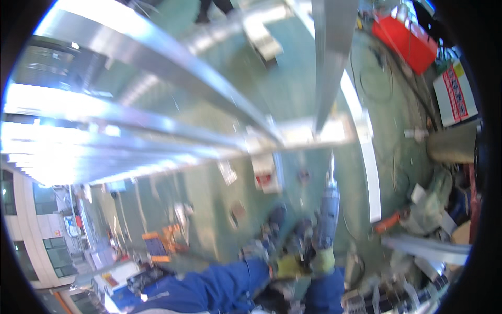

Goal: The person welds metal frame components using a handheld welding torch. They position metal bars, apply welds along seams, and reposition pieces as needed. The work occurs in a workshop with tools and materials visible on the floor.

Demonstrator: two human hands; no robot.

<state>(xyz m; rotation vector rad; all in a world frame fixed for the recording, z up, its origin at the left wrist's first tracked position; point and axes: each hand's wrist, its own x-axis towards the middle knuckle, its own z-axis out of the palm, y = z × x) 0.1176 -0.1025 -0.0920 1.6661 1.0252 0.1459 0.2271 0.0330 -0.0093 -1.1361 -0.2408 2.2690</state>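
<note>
My right hand (322, 262), in a yellow-green glove, is closed round the lower end of a straight grinder (328, 209). The tool has a long blue-grey body and a slim bright metal tip that points away from me, toward a pale metal beam (334, 131). Close beside it on the left is my left hand (288, 267), gloved alike, at the end of a blue sleeve. Its fingers are blurred, so whether it touches the tool cannot be made out. Both shoes show on the floor just beyond my hands.
Long shiny metal bars (209, 86) slant across the left and top. A white box (265, 172) sits on the green floor (209, 209). At right are a red case (405, 44), a white carton (455, 94), cables and clutter. An orange stand (164, 243) is at lower left.
</note>
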